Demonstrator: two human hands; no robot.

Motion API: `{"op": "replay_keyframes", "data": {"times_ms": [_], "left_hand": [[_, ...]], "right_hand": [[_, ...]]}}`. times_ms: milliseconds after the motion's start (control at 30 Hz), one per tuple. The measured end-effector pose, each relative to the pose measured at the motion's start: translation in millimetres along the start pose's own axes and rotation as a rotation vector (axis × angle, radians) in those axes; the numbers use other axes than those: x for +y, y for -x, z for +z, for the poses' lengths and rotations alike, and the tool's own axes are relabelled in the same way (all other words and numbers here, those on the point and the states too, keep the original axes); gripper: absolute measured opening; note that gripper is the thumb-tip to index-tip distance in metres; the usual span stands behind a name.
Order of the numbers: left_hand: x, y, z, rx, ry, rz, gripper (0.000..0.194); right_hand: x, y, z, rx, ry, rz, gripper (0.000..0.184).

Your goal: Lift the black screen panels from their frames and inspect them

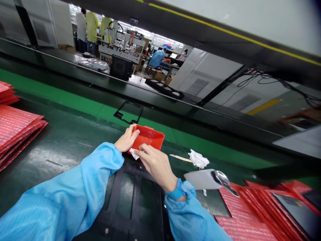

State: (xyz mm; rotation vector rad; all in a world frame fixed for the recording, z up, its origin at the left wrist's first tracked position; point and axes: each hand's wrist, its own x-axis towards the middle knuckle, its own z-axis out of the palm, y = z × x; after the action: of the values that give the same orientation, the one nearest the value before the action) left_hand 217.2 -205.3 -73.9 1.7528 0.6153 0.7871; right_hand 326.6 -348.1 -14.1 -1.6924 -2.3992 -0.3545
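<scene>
A small red plastic tray (pixel 155 138) is tilted up in front of me. My left hand (pixel 127 139) grips its left edge, thumb over the rim. In my right hand (pixel 155 164) a white wipe (pixel 134 153) is pinched between thumb and fingers, at the tray's near lower edge. Whether the wipe touches the tray I cannot tell. Below both hands lies a black slotted frame (pixel 135 201) on the dark green work surface. To the right are a thin blade with a pale handle (pixel 181 158), a crumpled white wipe (pixel 198 158) and a white dispenser bottle (pixel 203 178) with a shiny metal top.
Red bubble-wrap pouches (pixel 17 130) are stacked at the left, and more red pouches (pixel 258 207) lie at the right. A thin black frame (pixel 128 112) rests on the green strip (pixel 100 108) beyond the tray. Several people stand or sit in the background.
</scene>
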Motion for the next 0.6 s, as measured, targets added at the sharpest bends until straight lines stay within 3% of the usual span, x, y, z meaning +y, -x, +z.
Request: {"op": "replay_keyframes", "data": {"times_ms": [167, 333, 600], "left_hand": [[1, 0, 0.6, -0.021, 0.006, -0.010, 0.041], [1, 1, 0.8, -0.036, 0.012, -0.019, 0.043], [-1, -4, -0.1, -0.062, 0.040, -0.064, 0.043]], "right_hand": [[0, -4, 4, -0.006, -0.004, -0.039, 0.026], [12, -7, -3, -0.087, -0.002, -0.168, 0.020], [-3, -12, 4, -0.019, 0.088, -0.088, 0.023]]}}
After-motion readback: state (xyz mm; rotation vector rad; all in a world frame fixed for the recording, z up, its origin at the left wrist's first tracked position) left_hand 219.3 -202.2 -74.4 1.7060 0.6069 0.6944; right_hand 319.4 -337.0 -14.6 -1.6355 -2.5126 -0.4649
